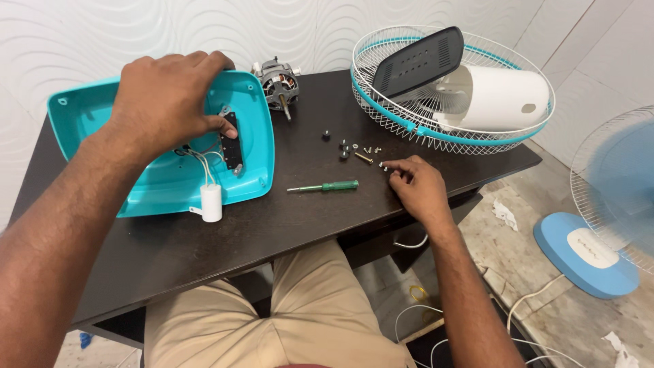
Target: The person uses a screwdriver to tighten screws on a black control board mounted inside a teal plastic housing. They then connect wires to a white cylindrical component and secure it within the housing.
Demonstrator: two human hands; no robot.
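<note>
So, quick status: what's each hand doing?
Left hand pinching black switch strip in teal housing. Right hand fingering loose screws. Screwdriver idle between.

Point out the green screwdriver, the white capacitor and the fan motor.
green screwdriver (pixel 324 186): head view, on the green handle, lying on the dark table.
white capacitor (pixel 211 202): head view, middle of the cylinder, at the teal housing's edge.
fan motor (pixel 277 82): head view, on the windings above the shaft.
</note>
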